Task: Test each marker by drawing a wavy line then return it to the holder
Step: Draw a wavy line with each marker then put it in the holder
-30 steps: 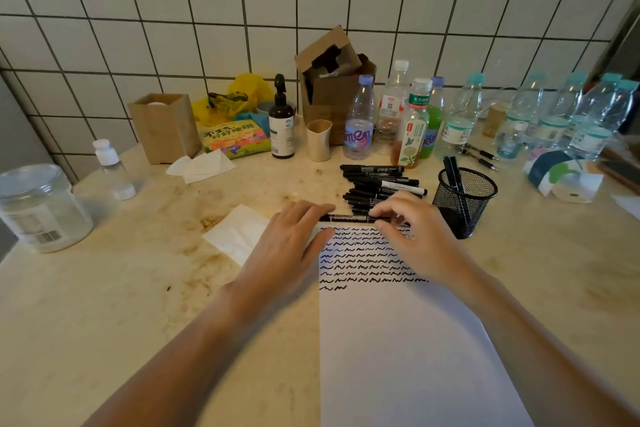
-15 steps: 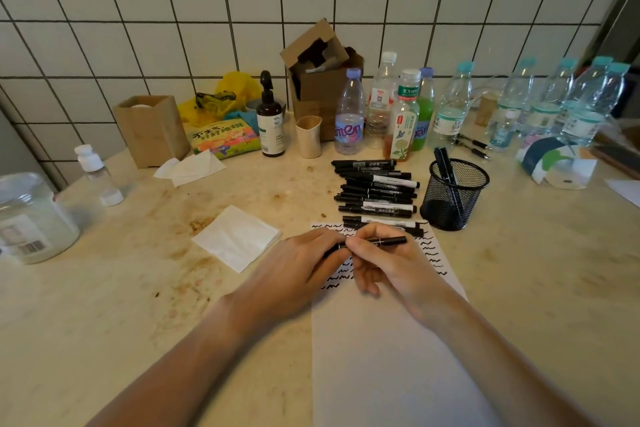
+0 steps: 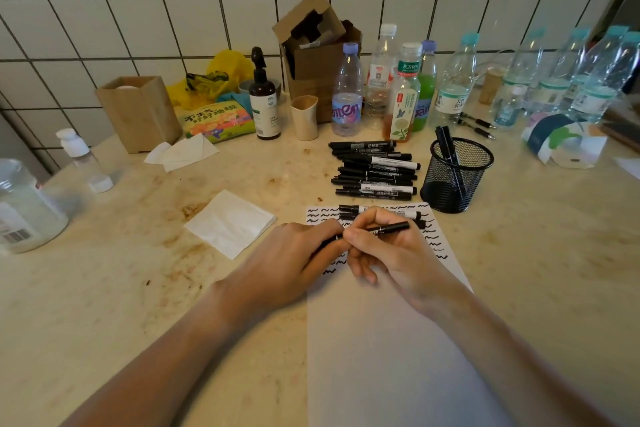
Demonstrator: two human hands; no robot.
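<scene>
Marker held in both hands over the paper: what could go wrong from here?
Both hands, left hand and right hand, grip one marker, seemingly uncapping it. A sudden release could smear ink on the wavy lines or fingers. Two loose markers lie on the paper's top edge and may get knocked. The mesh holder could tip.

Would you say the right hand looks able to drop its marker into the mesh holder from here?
Probably yes: the right hand grips the marker, and the mesh holder stands open-topped just beyond it, with nothing between, though the left hand also holds it.
</scene>
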